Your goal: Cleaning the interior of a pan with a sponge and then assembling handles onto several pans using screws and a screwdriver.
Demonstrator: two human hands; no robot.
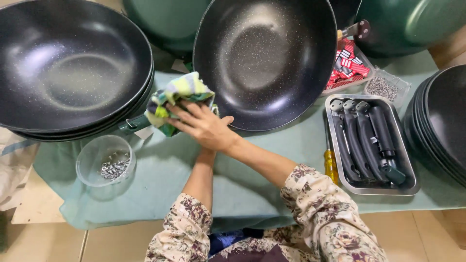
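Fingers [187, 112] of our right hand [206, 127] press together on the cloth [177, 97], left of the wok [264, 60]; the left hand is hidden beneath.

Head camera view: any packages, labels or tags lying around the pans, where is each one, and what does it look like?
Small tags: a heap in a clear tray right of the tilted pan; rectangular, red, white and black.
Handle sticker: on a black handle in the steel tray; small, pale.
No screens or signs.

Left hand hidden under right hand [204, 127]; green pots [412, 24] cropped.
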